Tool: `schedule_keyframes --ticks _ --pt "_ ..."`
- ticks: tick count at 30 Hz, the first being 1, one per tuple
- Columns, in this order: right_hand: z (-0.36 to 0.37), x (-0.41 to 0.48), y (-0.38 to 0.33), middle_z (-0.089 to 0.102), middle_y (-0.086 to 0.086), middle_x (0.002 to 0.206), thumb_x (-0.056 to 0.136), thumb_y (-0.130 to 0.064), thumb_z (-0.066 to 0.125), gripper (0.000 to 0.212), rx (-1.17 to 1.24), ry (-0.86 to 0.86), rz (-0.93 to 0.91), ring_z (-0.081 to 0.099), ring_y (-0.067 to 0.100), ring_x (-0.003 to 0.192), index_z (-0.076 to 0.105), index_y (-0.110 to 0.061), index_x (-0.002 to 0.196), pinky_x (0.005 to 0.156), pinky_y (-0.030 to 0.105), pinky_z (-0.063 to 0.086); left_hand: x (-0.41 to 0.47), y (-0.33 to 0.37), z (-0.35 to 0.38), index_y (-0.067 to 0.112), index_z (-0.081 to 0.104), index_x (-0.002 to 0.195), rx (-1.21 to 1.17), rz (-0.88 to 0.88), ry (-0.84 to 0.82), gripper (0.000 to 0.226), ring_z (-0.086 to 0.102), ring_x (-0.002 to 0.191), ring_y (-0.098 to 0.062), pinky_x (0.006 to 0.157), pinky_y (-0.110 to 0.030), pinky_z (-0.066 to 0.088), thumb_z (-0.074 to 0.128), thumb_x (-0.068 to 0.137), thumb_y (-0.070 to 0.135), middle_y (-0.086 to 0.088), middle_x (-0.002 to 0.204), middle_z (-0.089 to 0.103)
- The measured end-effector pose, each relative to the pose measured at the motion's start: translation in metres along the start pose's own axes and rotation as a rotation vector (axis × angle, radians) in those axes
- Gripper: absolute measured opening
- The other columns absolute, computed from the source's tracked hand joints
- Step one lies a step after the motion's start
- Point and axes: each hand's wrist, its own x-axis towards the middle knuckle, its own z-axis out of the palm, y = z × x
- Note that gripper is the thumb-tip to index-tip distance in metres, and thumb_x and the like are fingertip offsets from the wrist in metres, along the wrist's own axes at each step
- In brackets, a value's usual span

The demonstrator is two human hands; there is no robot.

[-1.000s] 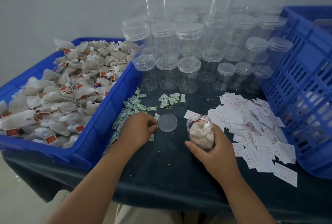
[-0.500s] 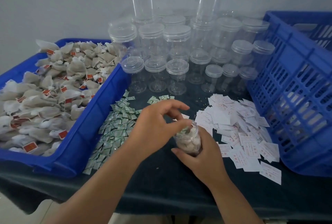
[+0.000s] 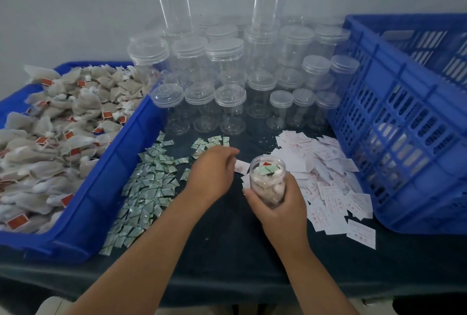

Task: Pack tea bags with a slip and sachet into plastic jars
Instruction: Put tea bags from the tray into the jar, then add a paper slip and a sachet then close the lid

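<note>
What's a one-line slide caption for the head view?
Right hand holds an open jar of tea bags topped with a green sachet, left hand beside it over the table.

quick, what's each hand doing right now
Left hand: palm down over the table beside the jar, fingers curled; cannot tell if it holds anything.
Right hand: closed around the filled jar, which has no lid.

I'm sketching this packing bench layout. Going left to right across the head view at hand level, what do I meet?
Blue tray of tea bags → green sachets → left hand → open jar in the right hand → white paper slips → blue slotted crate.
</note>
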Motion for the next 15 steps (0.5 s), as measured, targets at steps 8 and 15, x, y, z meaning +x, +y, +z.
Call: schedule_keyframes --ticks 8,15 --pt "0.001 0.005 -0.002 0.075 -0.021 0.108 0.073 -0.055 0.087 0.046 0.031 0.023 0.072 0.072 0.003 0.101 0.064 -0.050 0.112 0.080 0.011 0.052 0.033 -0.007 0.024 0.030 0.067 0.136 0.076 0.006 -0.064 0.046 0.068 0.114 -0.022 0.092 -0.033 0.051 0.070 0.091 0.030 0.004 0.122 0.076" --pt "0.002 0.004 0.002 0.075 -0.017 0.109 0.070 -0.059 0.086 0.054 -0.002 -0.014 0.101 0.071 0.007 0.105 0.068 -0.034 0.114 0.091 0.034 0.060 0.020 0.016 -0.017 0.026 0.075 0.112 -0.708 -0.273 0.042 0.031 0.071 0.081 -0.010 0.066 -0.015 0.054 0.084 0.085 0.016 0.005 0.092 0.075"
